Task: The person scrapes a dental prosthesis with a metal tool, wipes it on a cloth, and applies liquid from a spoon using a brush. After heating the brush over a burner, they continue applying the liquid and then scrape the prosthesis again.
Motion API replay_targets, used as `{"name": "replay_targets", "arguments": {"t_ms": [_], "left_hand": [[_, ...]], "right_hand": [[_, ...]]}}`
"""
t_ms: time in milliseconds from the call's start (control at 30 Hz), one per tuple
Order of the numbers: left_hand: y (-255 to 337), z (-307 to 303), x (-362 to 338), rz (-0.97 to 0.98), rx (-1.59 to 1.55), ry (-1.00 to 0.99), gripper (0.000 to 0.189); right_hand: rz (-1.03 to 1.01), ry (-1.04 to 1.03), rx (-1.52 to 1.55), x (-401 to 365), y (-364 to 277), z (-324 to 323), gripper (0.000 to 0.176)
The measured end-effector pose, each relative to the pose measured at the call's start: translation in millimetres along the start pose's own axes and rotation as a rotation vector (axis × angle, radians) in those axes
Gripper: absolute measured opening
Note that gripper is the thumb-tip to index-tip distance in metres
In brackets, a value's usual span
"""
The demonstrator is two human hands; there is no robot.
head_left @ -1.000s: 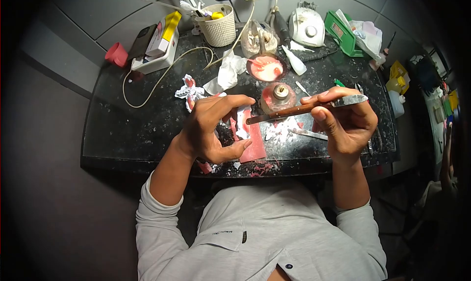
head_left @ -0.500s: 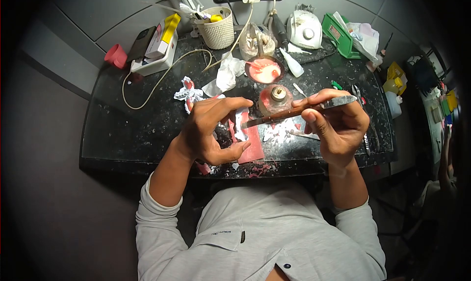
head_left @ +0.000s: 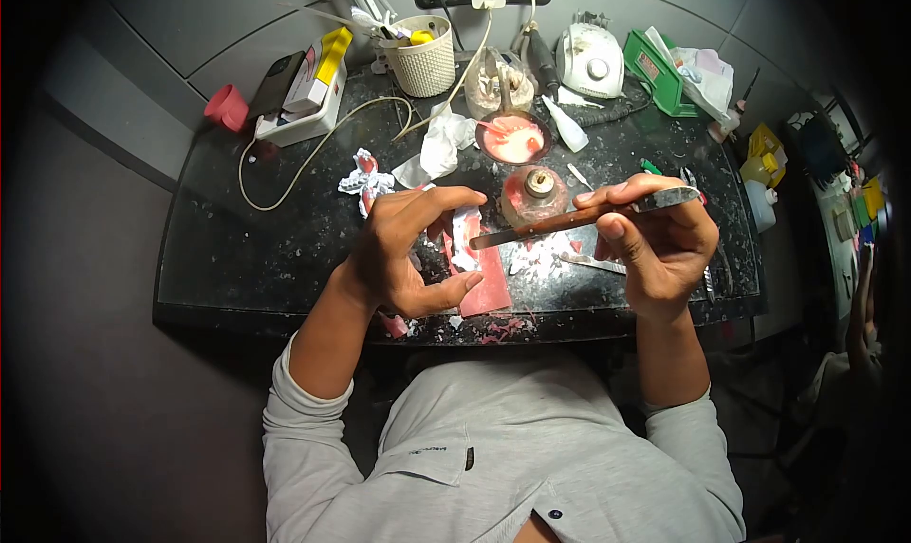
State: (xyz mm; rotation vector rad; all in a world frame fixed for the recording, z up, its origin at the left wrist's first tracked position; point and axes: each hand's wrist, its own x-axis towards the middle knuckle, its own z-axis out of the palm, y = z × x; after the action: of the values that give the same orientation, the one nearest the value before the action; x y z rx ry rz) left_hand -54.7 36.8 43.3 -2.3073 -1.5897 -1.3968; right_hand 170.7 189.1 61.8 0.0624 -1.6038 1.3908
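Note:
My left hand (head_left: 403, 249) grips a small white and pink dental cast (head_left: 465, 239) between thumb and fingers, just above a pink wax sheet (head_left: 489, 292) on the black worktop (head_left: 247, 249). My right hand (head_left: 655, 244) holds a wooden-handled wax knife (head_left: 569, 219) nearly level, its metal tip pointing left and touching the cast. The cast is partly hidden by my left fingers.
A spirit burner (head_left: 537, 190) stands just behind the knife. Behind it sit a bowl of pink material (head_left: 512, 140), crumpled tissue (head_left: 441, 145), a white basket (head_left: 424, 52), a white motor unit (head_left: 590, 57) and a green box (head_left: 657, 69). Another cast (head_left: 365, 180) and a cable (head_left: 285, 173) lie left.
Both hands stay almost in place. The knife tip has shifted slightly against the cast, and my right hand has drifted a little left and up since a second ago.

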Motion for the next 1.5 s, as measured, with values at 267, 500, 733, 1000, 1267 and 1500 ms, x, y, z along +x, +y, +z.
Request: {"name": "replay_targets", "arguments": {"t_ms": [267, 500, 733, 1000, 1267, 1500], "left_hand": [[-1.5, 0.4, -1.9, -0.02, -0.046, 0.025, 0.061], [-2.0, -2.4, -5.2, -0.091, -0.038, -0.015, 0.067], [-4.1, -3.2, -4.7, -0.072, -0.031, 0.011, 0.066], [-0.4, -3.3, -2.1, -0.057, -0.053, 0.1, 0.062], [-3.3, 1.4, -3.9, -0.052, 0.167, 0.138, 0.068], [-1.2, 1.5, -3.2, -0.036, 0.209, 0.158, 0.068]], "right_hand": [[-0.036, -0.082, 0.003, -1.2, 2.7, -3.4, 0.022], [-0.03, -0.069, 0.046, 0.4, -1.5, -2.7, 0.022], [-0.048, -0.092, 0.027, -1.8, -1.0, -6.9, 0.019], [0.082, 0.253, -0.252, 11.4, -3.4, -27.6, 0.013], [0.037, 0.38, -0.188, 18.3, 2.0, -25.6, 0.015], [0.068, 0.342, -0.223, 20.5, 6.0, -19.5, 0.016]]}}
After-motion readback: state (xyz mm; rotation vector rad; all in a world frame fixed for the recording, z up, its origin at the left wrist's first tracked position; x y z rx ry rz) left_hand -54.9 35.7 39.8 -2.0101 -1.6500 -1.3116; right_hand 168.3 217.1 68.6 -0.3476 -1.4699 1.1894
